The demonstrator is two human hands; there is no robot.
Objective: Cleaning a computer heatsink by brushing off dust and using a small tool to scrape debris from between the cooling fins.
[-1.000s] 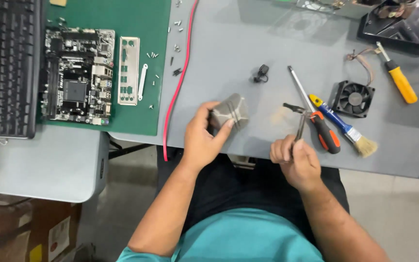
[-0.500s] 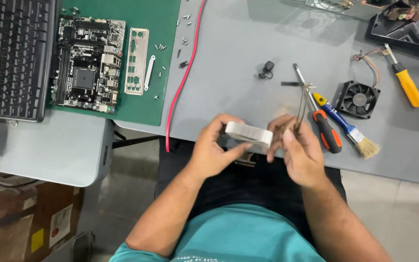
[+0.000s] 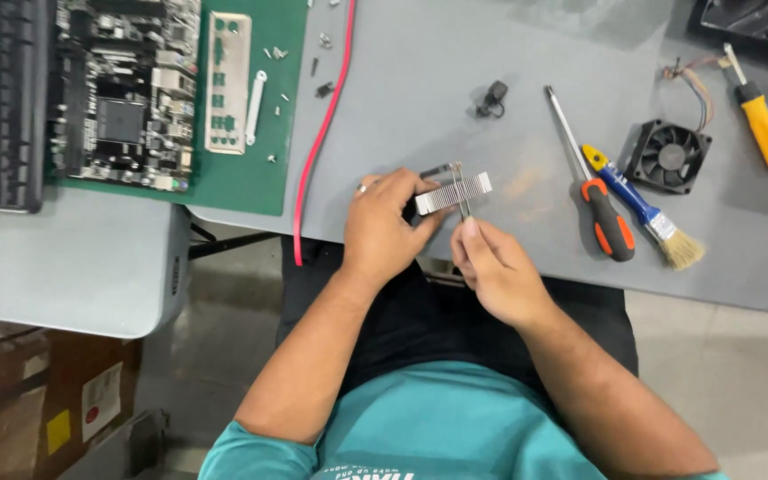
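Head view: hands over grey table.

On the grey table there are two screwdrivers: one with an orange and black handle and one with a yellow handle near the right edge. There is one brush, one black fan, one finned metal heatsink and one red cable. On the green mat lie one motherboard and one metal port plate. One keyboard is at the left edge. Several small screws are scattered; the exact number I cannot tell.
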